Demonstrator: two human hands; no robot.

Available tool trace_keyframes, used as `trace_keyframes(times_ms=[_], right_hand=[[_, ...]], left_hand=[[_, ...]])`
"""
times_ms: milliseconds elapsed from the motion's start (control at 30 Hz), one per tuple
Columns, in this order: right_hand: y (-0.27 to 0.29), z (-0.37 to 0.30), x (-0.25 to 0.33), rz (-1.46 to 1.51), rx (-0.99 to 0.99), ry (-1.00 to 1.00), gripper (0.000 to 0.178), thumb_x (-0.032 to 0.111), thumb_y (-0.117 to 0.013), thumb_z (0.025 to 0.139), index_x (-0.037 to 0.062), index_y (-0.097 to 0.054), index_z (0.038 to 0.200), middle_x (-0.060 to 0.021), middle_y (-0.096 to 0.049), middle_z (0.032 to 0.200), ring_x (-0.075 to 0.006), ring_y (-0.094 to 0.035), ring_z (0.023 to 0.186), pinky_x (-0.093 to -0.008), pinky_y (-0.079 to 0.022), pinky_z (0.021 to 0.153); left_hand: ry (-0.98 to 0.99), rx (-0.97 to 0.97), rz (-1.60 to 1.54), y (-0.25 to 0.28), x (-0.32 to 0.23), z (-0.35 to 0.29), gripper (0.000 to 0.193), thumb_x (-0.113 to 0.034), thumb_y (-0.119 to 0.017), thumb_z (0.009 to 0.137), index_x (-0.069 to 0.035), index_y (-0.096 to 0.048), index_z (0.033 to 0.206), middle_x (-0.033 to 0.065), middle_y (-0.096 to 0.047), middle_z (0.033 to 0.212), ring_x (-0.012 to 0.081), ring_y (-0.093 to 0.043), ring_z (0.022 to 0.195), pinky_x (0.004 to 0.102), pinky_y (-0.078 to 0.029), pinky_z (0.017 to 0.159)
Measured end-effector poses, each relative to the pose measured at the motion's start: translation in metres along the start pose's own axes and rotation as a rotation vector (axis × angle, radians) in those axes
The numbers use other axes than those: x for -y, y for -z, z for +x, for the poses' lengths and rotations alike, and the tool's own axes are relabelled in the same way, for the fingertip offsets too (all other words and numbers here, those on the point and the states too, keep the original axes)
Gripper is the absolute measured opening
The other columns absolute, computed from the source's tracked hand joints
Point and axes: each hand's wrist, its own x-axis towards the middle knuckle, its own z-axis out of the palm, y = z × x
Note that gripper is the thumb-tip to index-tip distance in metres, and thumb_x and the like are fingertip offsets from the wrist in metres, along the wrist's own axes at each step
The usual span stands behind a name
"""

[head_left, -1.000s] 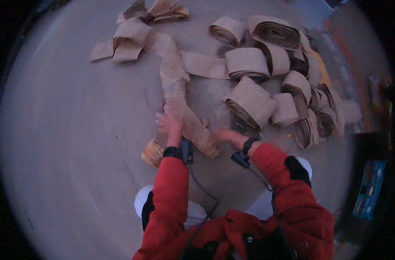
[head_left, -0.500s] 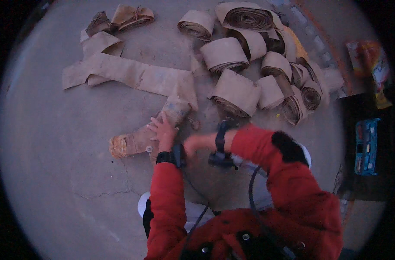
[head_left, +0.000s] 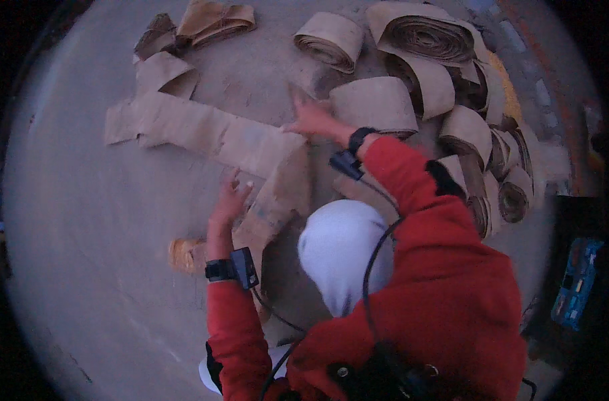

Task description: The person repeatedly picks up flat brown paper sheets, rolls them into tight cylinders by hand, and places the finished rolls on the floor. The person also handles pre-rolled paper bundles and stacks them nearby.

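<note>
Head view: I'd pinch this limp-looking fabric strip point(head_left: 204, 127) by its edge; left hand point(head_left: 230, 198) wide, right hand point(head_left: 313, 119) I can't tell.

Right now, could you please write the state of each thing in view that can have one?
Long beige strip: unrolled, bent near the right hand.
Beige rolls: wound up, lying at right.
Beige bundle: folded.
Left hand: open, fingers apart.
Right hand: at the strip, grip unclear.
Black wristbands: fastened.
Blue case-like thing: state unclear.
</note>
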Motion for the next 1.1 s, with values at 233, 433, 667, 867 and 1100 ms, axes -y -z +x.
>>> trace_keyframes(times_ms=[233, 433, 667, 867, 1100], right_hand=[[0.015, 0.022, -0.053, 0.385, 0.303, -0.257, 0.092, 0.0, -0.057, 0.076, 0.0048, -0.005, 0.152, -0.0289, -0.058, 0.118, -0.0434, -0.057, 0.107, -0.0446, -0.047, 0.092], [0.125, -0.049, -0.211, 0.206, 0.001, -0.36, 0.097, -0.004, -0.054, 0.073, 0.012, -0.002, 0.153, -0.0267, -0.058, 0.123, -0.0434, -0.06, 0.106, -0.0422, -0.049, 0.092], [0.141, -0.09, -0.281, -0.128, 0.063, -0.542, 0.108, 0.007, -0.076, 0.068, 0.0213, -0.011, 0.153, -0.0266, -0.045, 0.138, -0.0442, -0.05, 0.12, -0.0444, -0.046, 0.096], [0.143, -0.023, -0.277, -0.46, 0.446, -0.006, 0.113, 0.026, -0.088, 0.059, 0.0191, -0.022, 0.15, -0.0165, -0.025, 0.153, -0.0448, -0.027, 0.138, -0.0563, -0.033, 0.107], [0.122, 0.038, -0.305, -0.121, 0.792, -0.124, 0.109, 0.039, -0.088, 0.055, 0.0144, -0.034, 0.146, -0.0151, -0.045, 0.142, -0.036, -0.037, 0.135, -0.0508, -0.033, 0.109]], left_hand=[[0.231, 0.204, -0.505, -0.061, -0.114, 0.061, 0.073, -0.03, -0.064, 0.091, -0.016, -0.025, 0.151, 0.0148, -0.05, 0.131, 0.029, -0.053, 0.114, 0.0417, -0.05, 0.085], [0.283, 0.36, -0.401, -0.137, -0.133, 0.121, 0.081, -0.033, -0.066, 0.09, -0.015, -0.018, 0.152, 0.0184, -0.047, 0.133, 0.0295, -0.056, 0.106, 0.0454, -0.054, 0.082], [0.443, 0.528, -0.603, -0.243, -0.108, 0.159, 0.089, -0.038, -0.066, 0.09, -0.021, -0.006, 0.153, 0.0164, -0.041, 0.14, 0.0307, -0.06, 0.094, 0.0454, -0.054, 0.077], [0.447, 0.532, -0.571, -0.278, -0.12, 0.164, 0.088, -0.041, -0.064, 0.091, -0.022, -0.004, 0.153, 0.0169, -0.04, 0.142, 0.0322, -0.059, 0.102, 0.0472, -0.052, 0.084], [0.407, 0.548, -0.506, -0.284, -0.12, 0.159, 0.091, -0.036, -0.065, 0.091, -0.019, -0.001, 0.153, 0.0202, -0.041, 0.142, 0.0335, -0.06, 0.099, 0.047, -0.052, 0.084]])
